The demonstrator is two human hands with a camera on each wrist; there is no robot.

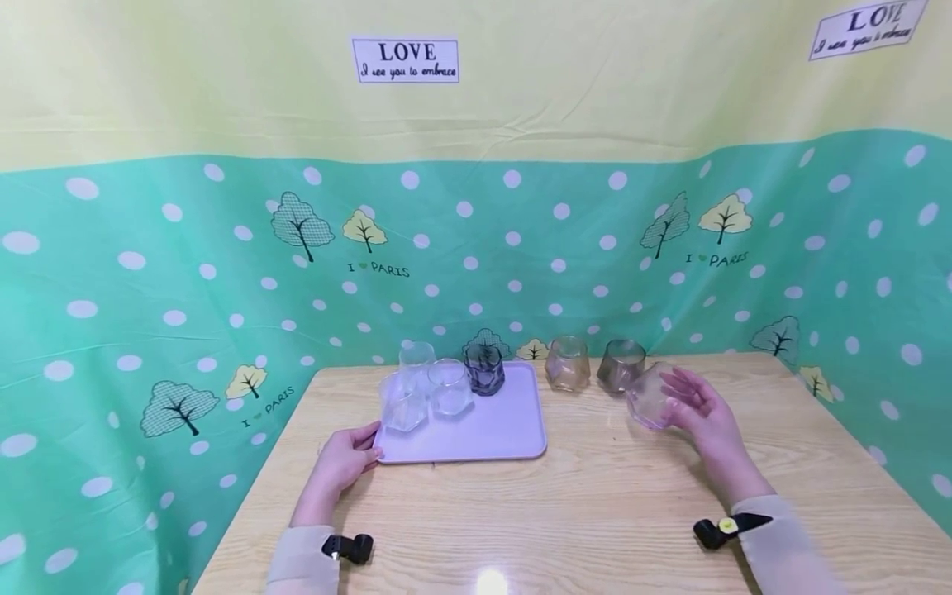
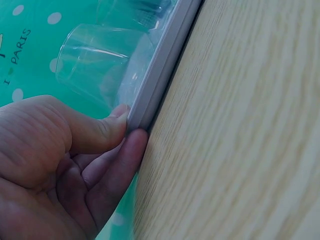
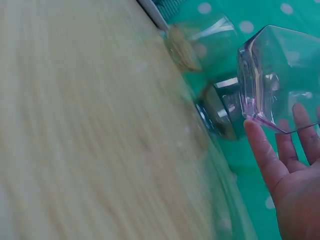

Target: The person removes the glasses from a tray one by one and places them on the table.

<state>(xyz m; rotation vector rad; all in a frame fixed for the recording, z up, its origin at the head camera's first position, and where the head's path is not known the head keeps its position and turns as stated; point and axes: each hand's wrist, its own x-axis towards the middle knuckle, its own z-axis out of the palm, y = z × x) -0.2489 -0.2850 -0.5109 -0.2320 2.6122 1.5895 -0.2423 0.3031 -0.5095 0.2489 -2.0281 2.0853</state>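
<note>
Nearest me, I noted pale sleeves on both forearms, the left sleeve (image 1: 301,564) and the right sleeve (image 1: 788,549) each bearing a black wrist strap over the wood-grained counter (image 1: 565,521). The left hand (image 1: 345,456) was closed to a narrow pinch on the tray (image 1: 476,445), thumb at the rim and a finger below, at the near left corner. The right hand (image 1: 699,406) was spread to a glass's width and held a clear glass (image 1: 649,400), thumb and fingers bent about its side. I recorded that glass as tilted, above the right part of the counter; I could not tell whether its base touched the wood. On the lilac tray, clear glasses (image 1: 450,398) stood clustered at the left, overlapping in my view, with a dark glass (image 1: 485,373) just beside them at the back. Right of the tray I found an amber glass (image 1: 568,368) upright on the counter, and beside it a smoky glass (image 1: 623,364), close to the held one. Behind everything hung a green and yellow curtain (image 1: 513,248), printed with white dots, trees and "LOVE" panels.
</note>
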